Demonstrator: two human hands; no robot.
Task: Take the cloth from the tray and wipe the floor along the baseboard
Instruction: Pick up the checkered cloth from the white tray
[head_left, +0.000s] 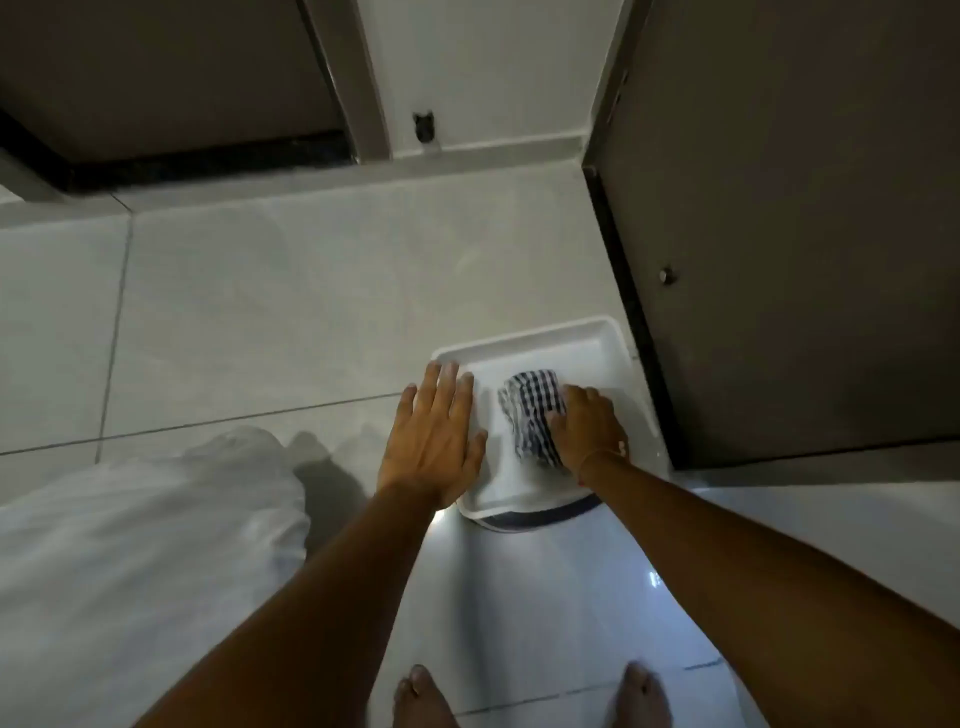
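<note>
A white rectangular tray sits on something round and dark-rimmed above the tiled floor, close to a dark door. A blue-and-white checked cloth lies crumpled in the tray. My right hand rests on the cloth's right side with fingers curled onto it. My left hand lies flat with fingers spread over the tray's left rim. The baseboard runs along the foot of the white wall at the far side.
A dark door stands just right of the tray. A dark doorway with a black threshold is at far left. White bedding bulges at the near left. My bare feet stand on the glossy tiles below.
</note>
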